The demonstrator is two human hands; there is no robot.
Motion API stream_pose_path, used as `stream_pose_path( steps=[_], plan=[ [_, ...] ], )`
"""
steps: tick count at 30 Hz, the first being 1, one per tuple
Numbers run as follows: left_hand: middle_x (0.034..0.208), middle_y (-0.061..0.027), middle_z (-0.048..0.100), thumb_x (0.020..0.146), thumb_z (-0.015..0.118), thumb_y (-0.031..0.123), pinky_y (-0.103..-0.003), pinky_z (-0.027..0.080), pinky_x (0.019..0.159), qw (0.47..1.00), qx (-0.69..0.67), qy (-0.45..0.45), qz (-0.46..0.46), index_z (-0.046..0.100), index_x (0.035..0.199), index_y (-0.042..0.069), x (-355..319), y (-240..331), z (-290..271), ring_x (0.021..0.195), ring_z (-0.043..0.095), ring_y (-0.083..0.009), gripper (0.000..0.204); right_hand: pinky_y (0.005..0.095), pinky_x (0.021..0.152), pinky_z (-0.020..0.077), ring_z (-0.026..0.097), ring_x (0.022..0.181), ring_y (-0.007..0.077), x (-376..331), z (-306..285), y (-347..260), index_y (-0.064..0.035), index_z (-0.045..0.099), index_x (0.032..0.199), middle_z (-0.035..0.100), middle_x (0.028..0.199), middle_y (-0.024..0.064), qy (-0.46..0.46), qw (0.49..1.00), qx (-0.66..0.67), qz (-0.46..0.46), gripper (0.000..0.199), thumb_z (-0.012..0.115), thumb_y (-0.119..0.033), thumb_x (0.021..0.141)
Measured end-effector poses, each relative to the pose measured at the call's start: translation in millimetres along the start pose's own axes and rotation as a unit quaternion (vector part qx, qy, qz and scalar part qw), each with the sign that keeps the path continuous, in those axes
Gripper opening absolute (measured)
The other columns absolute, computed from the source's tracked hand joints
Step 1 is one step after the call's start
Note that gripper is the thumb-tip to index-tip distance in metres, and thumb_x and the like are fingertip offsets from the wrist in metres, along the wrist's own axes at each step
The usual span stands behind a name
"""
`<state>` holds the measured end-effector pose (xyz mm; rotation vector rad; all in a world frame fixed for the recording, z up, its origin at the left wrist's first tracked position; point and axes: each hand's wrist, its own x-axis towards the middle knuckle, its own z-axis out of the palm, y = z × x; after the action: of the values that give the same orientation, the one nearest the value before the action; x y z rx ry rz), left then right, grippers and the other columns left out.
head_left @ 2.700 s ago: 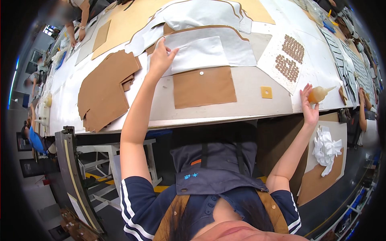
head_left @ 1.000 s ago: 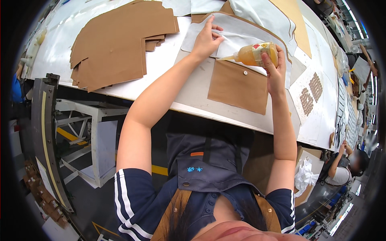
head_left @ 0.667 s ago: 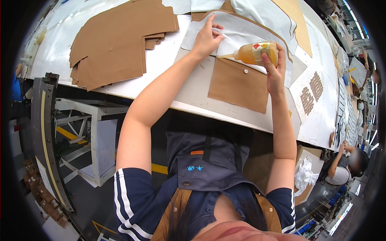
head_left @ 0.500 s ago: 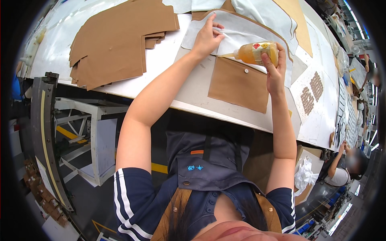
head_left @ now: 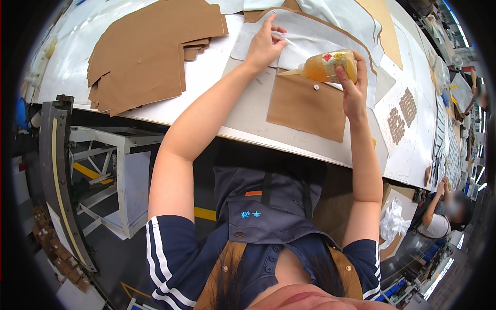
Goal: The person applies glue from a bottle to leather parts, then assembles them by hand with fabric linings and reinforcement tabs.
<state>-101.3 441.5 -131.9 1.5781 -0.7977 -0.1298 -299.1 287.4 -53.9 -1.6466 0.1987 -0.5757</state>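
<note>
My right hand [head_left: 353, 85] is wrapped round a squeeze bottle [head_left: 321, 67] of amber liquid, probably glue, tilted almost level with its thin nozzle pointing left. The nozzle tip is close to the top left corner of a brown panel [head_left: 305, 111], which has a small white round piece [head_left: 316, 87] on it. My left hand [head_left: 265, 45] lies on a white-backed piece [head_left: 310, 44] with a brown edge, its fingers apart and index finger stretched away from me. A crease runs through the white backing beside these fingers.
A stack of brown cut panels [head_left: 150, 51] lies at the left of the table. On the right is a white sheet [head_left: 400, 119] with rows of small brown pieces. Crumpled white paper [head_left: 393, 222] sits in a box below. Another person [head_left: 439, 217] works far right.
The bottle's nozzle has shifted slightly left along the brown panel's upper edge. Both hands keep nearly the same position and grip.
</note>
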Motion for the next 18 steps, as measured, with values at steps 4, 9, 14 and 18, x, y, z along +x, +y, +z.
stream_pose_path(
  steps=[4,9,14,18],
  plan=[
    [0.118,-0.008,0.067,0.085,0.071,0.006,-0.03,0.054,0.083,1.0,0.0,0.005,-0.004,0.031,0.151,-0.002,0,-2,3,0.09,0.068,-0.0165,0.077,0.0332,0.095,0.0513,0.059,0.111,0.0172,-7,0,-4,-0.0089,0.048,0.134,0.059,0.118,0.0064,-0.008,1.0,0.006,0.016,0.053,0.075,-0.022,0.091],
    [0.119,-0.0079,0.066,0.085,0.071,0.005,-0.029,0.053,0.082,1.0,0.021,0.008,0.014,0.029,0.152,-0.001,2,-13,5,0.09,0.068,-0.0157,0.08,0.034,0.095,0.0515,0.059,0.112,0.0174,-19,0,-9,-0.0093,0.047,0.135,0.059,0.118,0.0061,-0.028,0.999,0.003,0.03,0.055,0.076,-0.023,0.09],
    [0.109,-0.0121,0.066,0.086,0.069,-0.001,-0.03,0.055,0.081,0.999,-0.008,0.042,0.01,0.034,0.151,0.002,3,-10,8,0.087,0.066,-0.0178,0.074,0.0336,0.096,0.0513,0.058,0.112,0.0175,-36,3,-17,-0.0092,0.047,0.135,0.059,0.118,0.0053,-0.049,0.998,0.018,0.048,0.058,0.078,-0.022,0.088],
    [0.111,-0.0136,0.064,0.085,0.069,-0.003,-0.03,0.055,0.082,1.0,0.002,0.026,0.006,0.029,0.154,0.002,4,-9,7,0.088,0.065,-0.0182,0.081,0.0329,0.096,0.0505,0.057,0.114,0.0167,-50,2,-20,-0.0092,0.048,0.135,0.059,0.119,0.0047,-0.065,0.996,0.018,0.057,0.058,0.078,-0.02,0.087]
  ],
)
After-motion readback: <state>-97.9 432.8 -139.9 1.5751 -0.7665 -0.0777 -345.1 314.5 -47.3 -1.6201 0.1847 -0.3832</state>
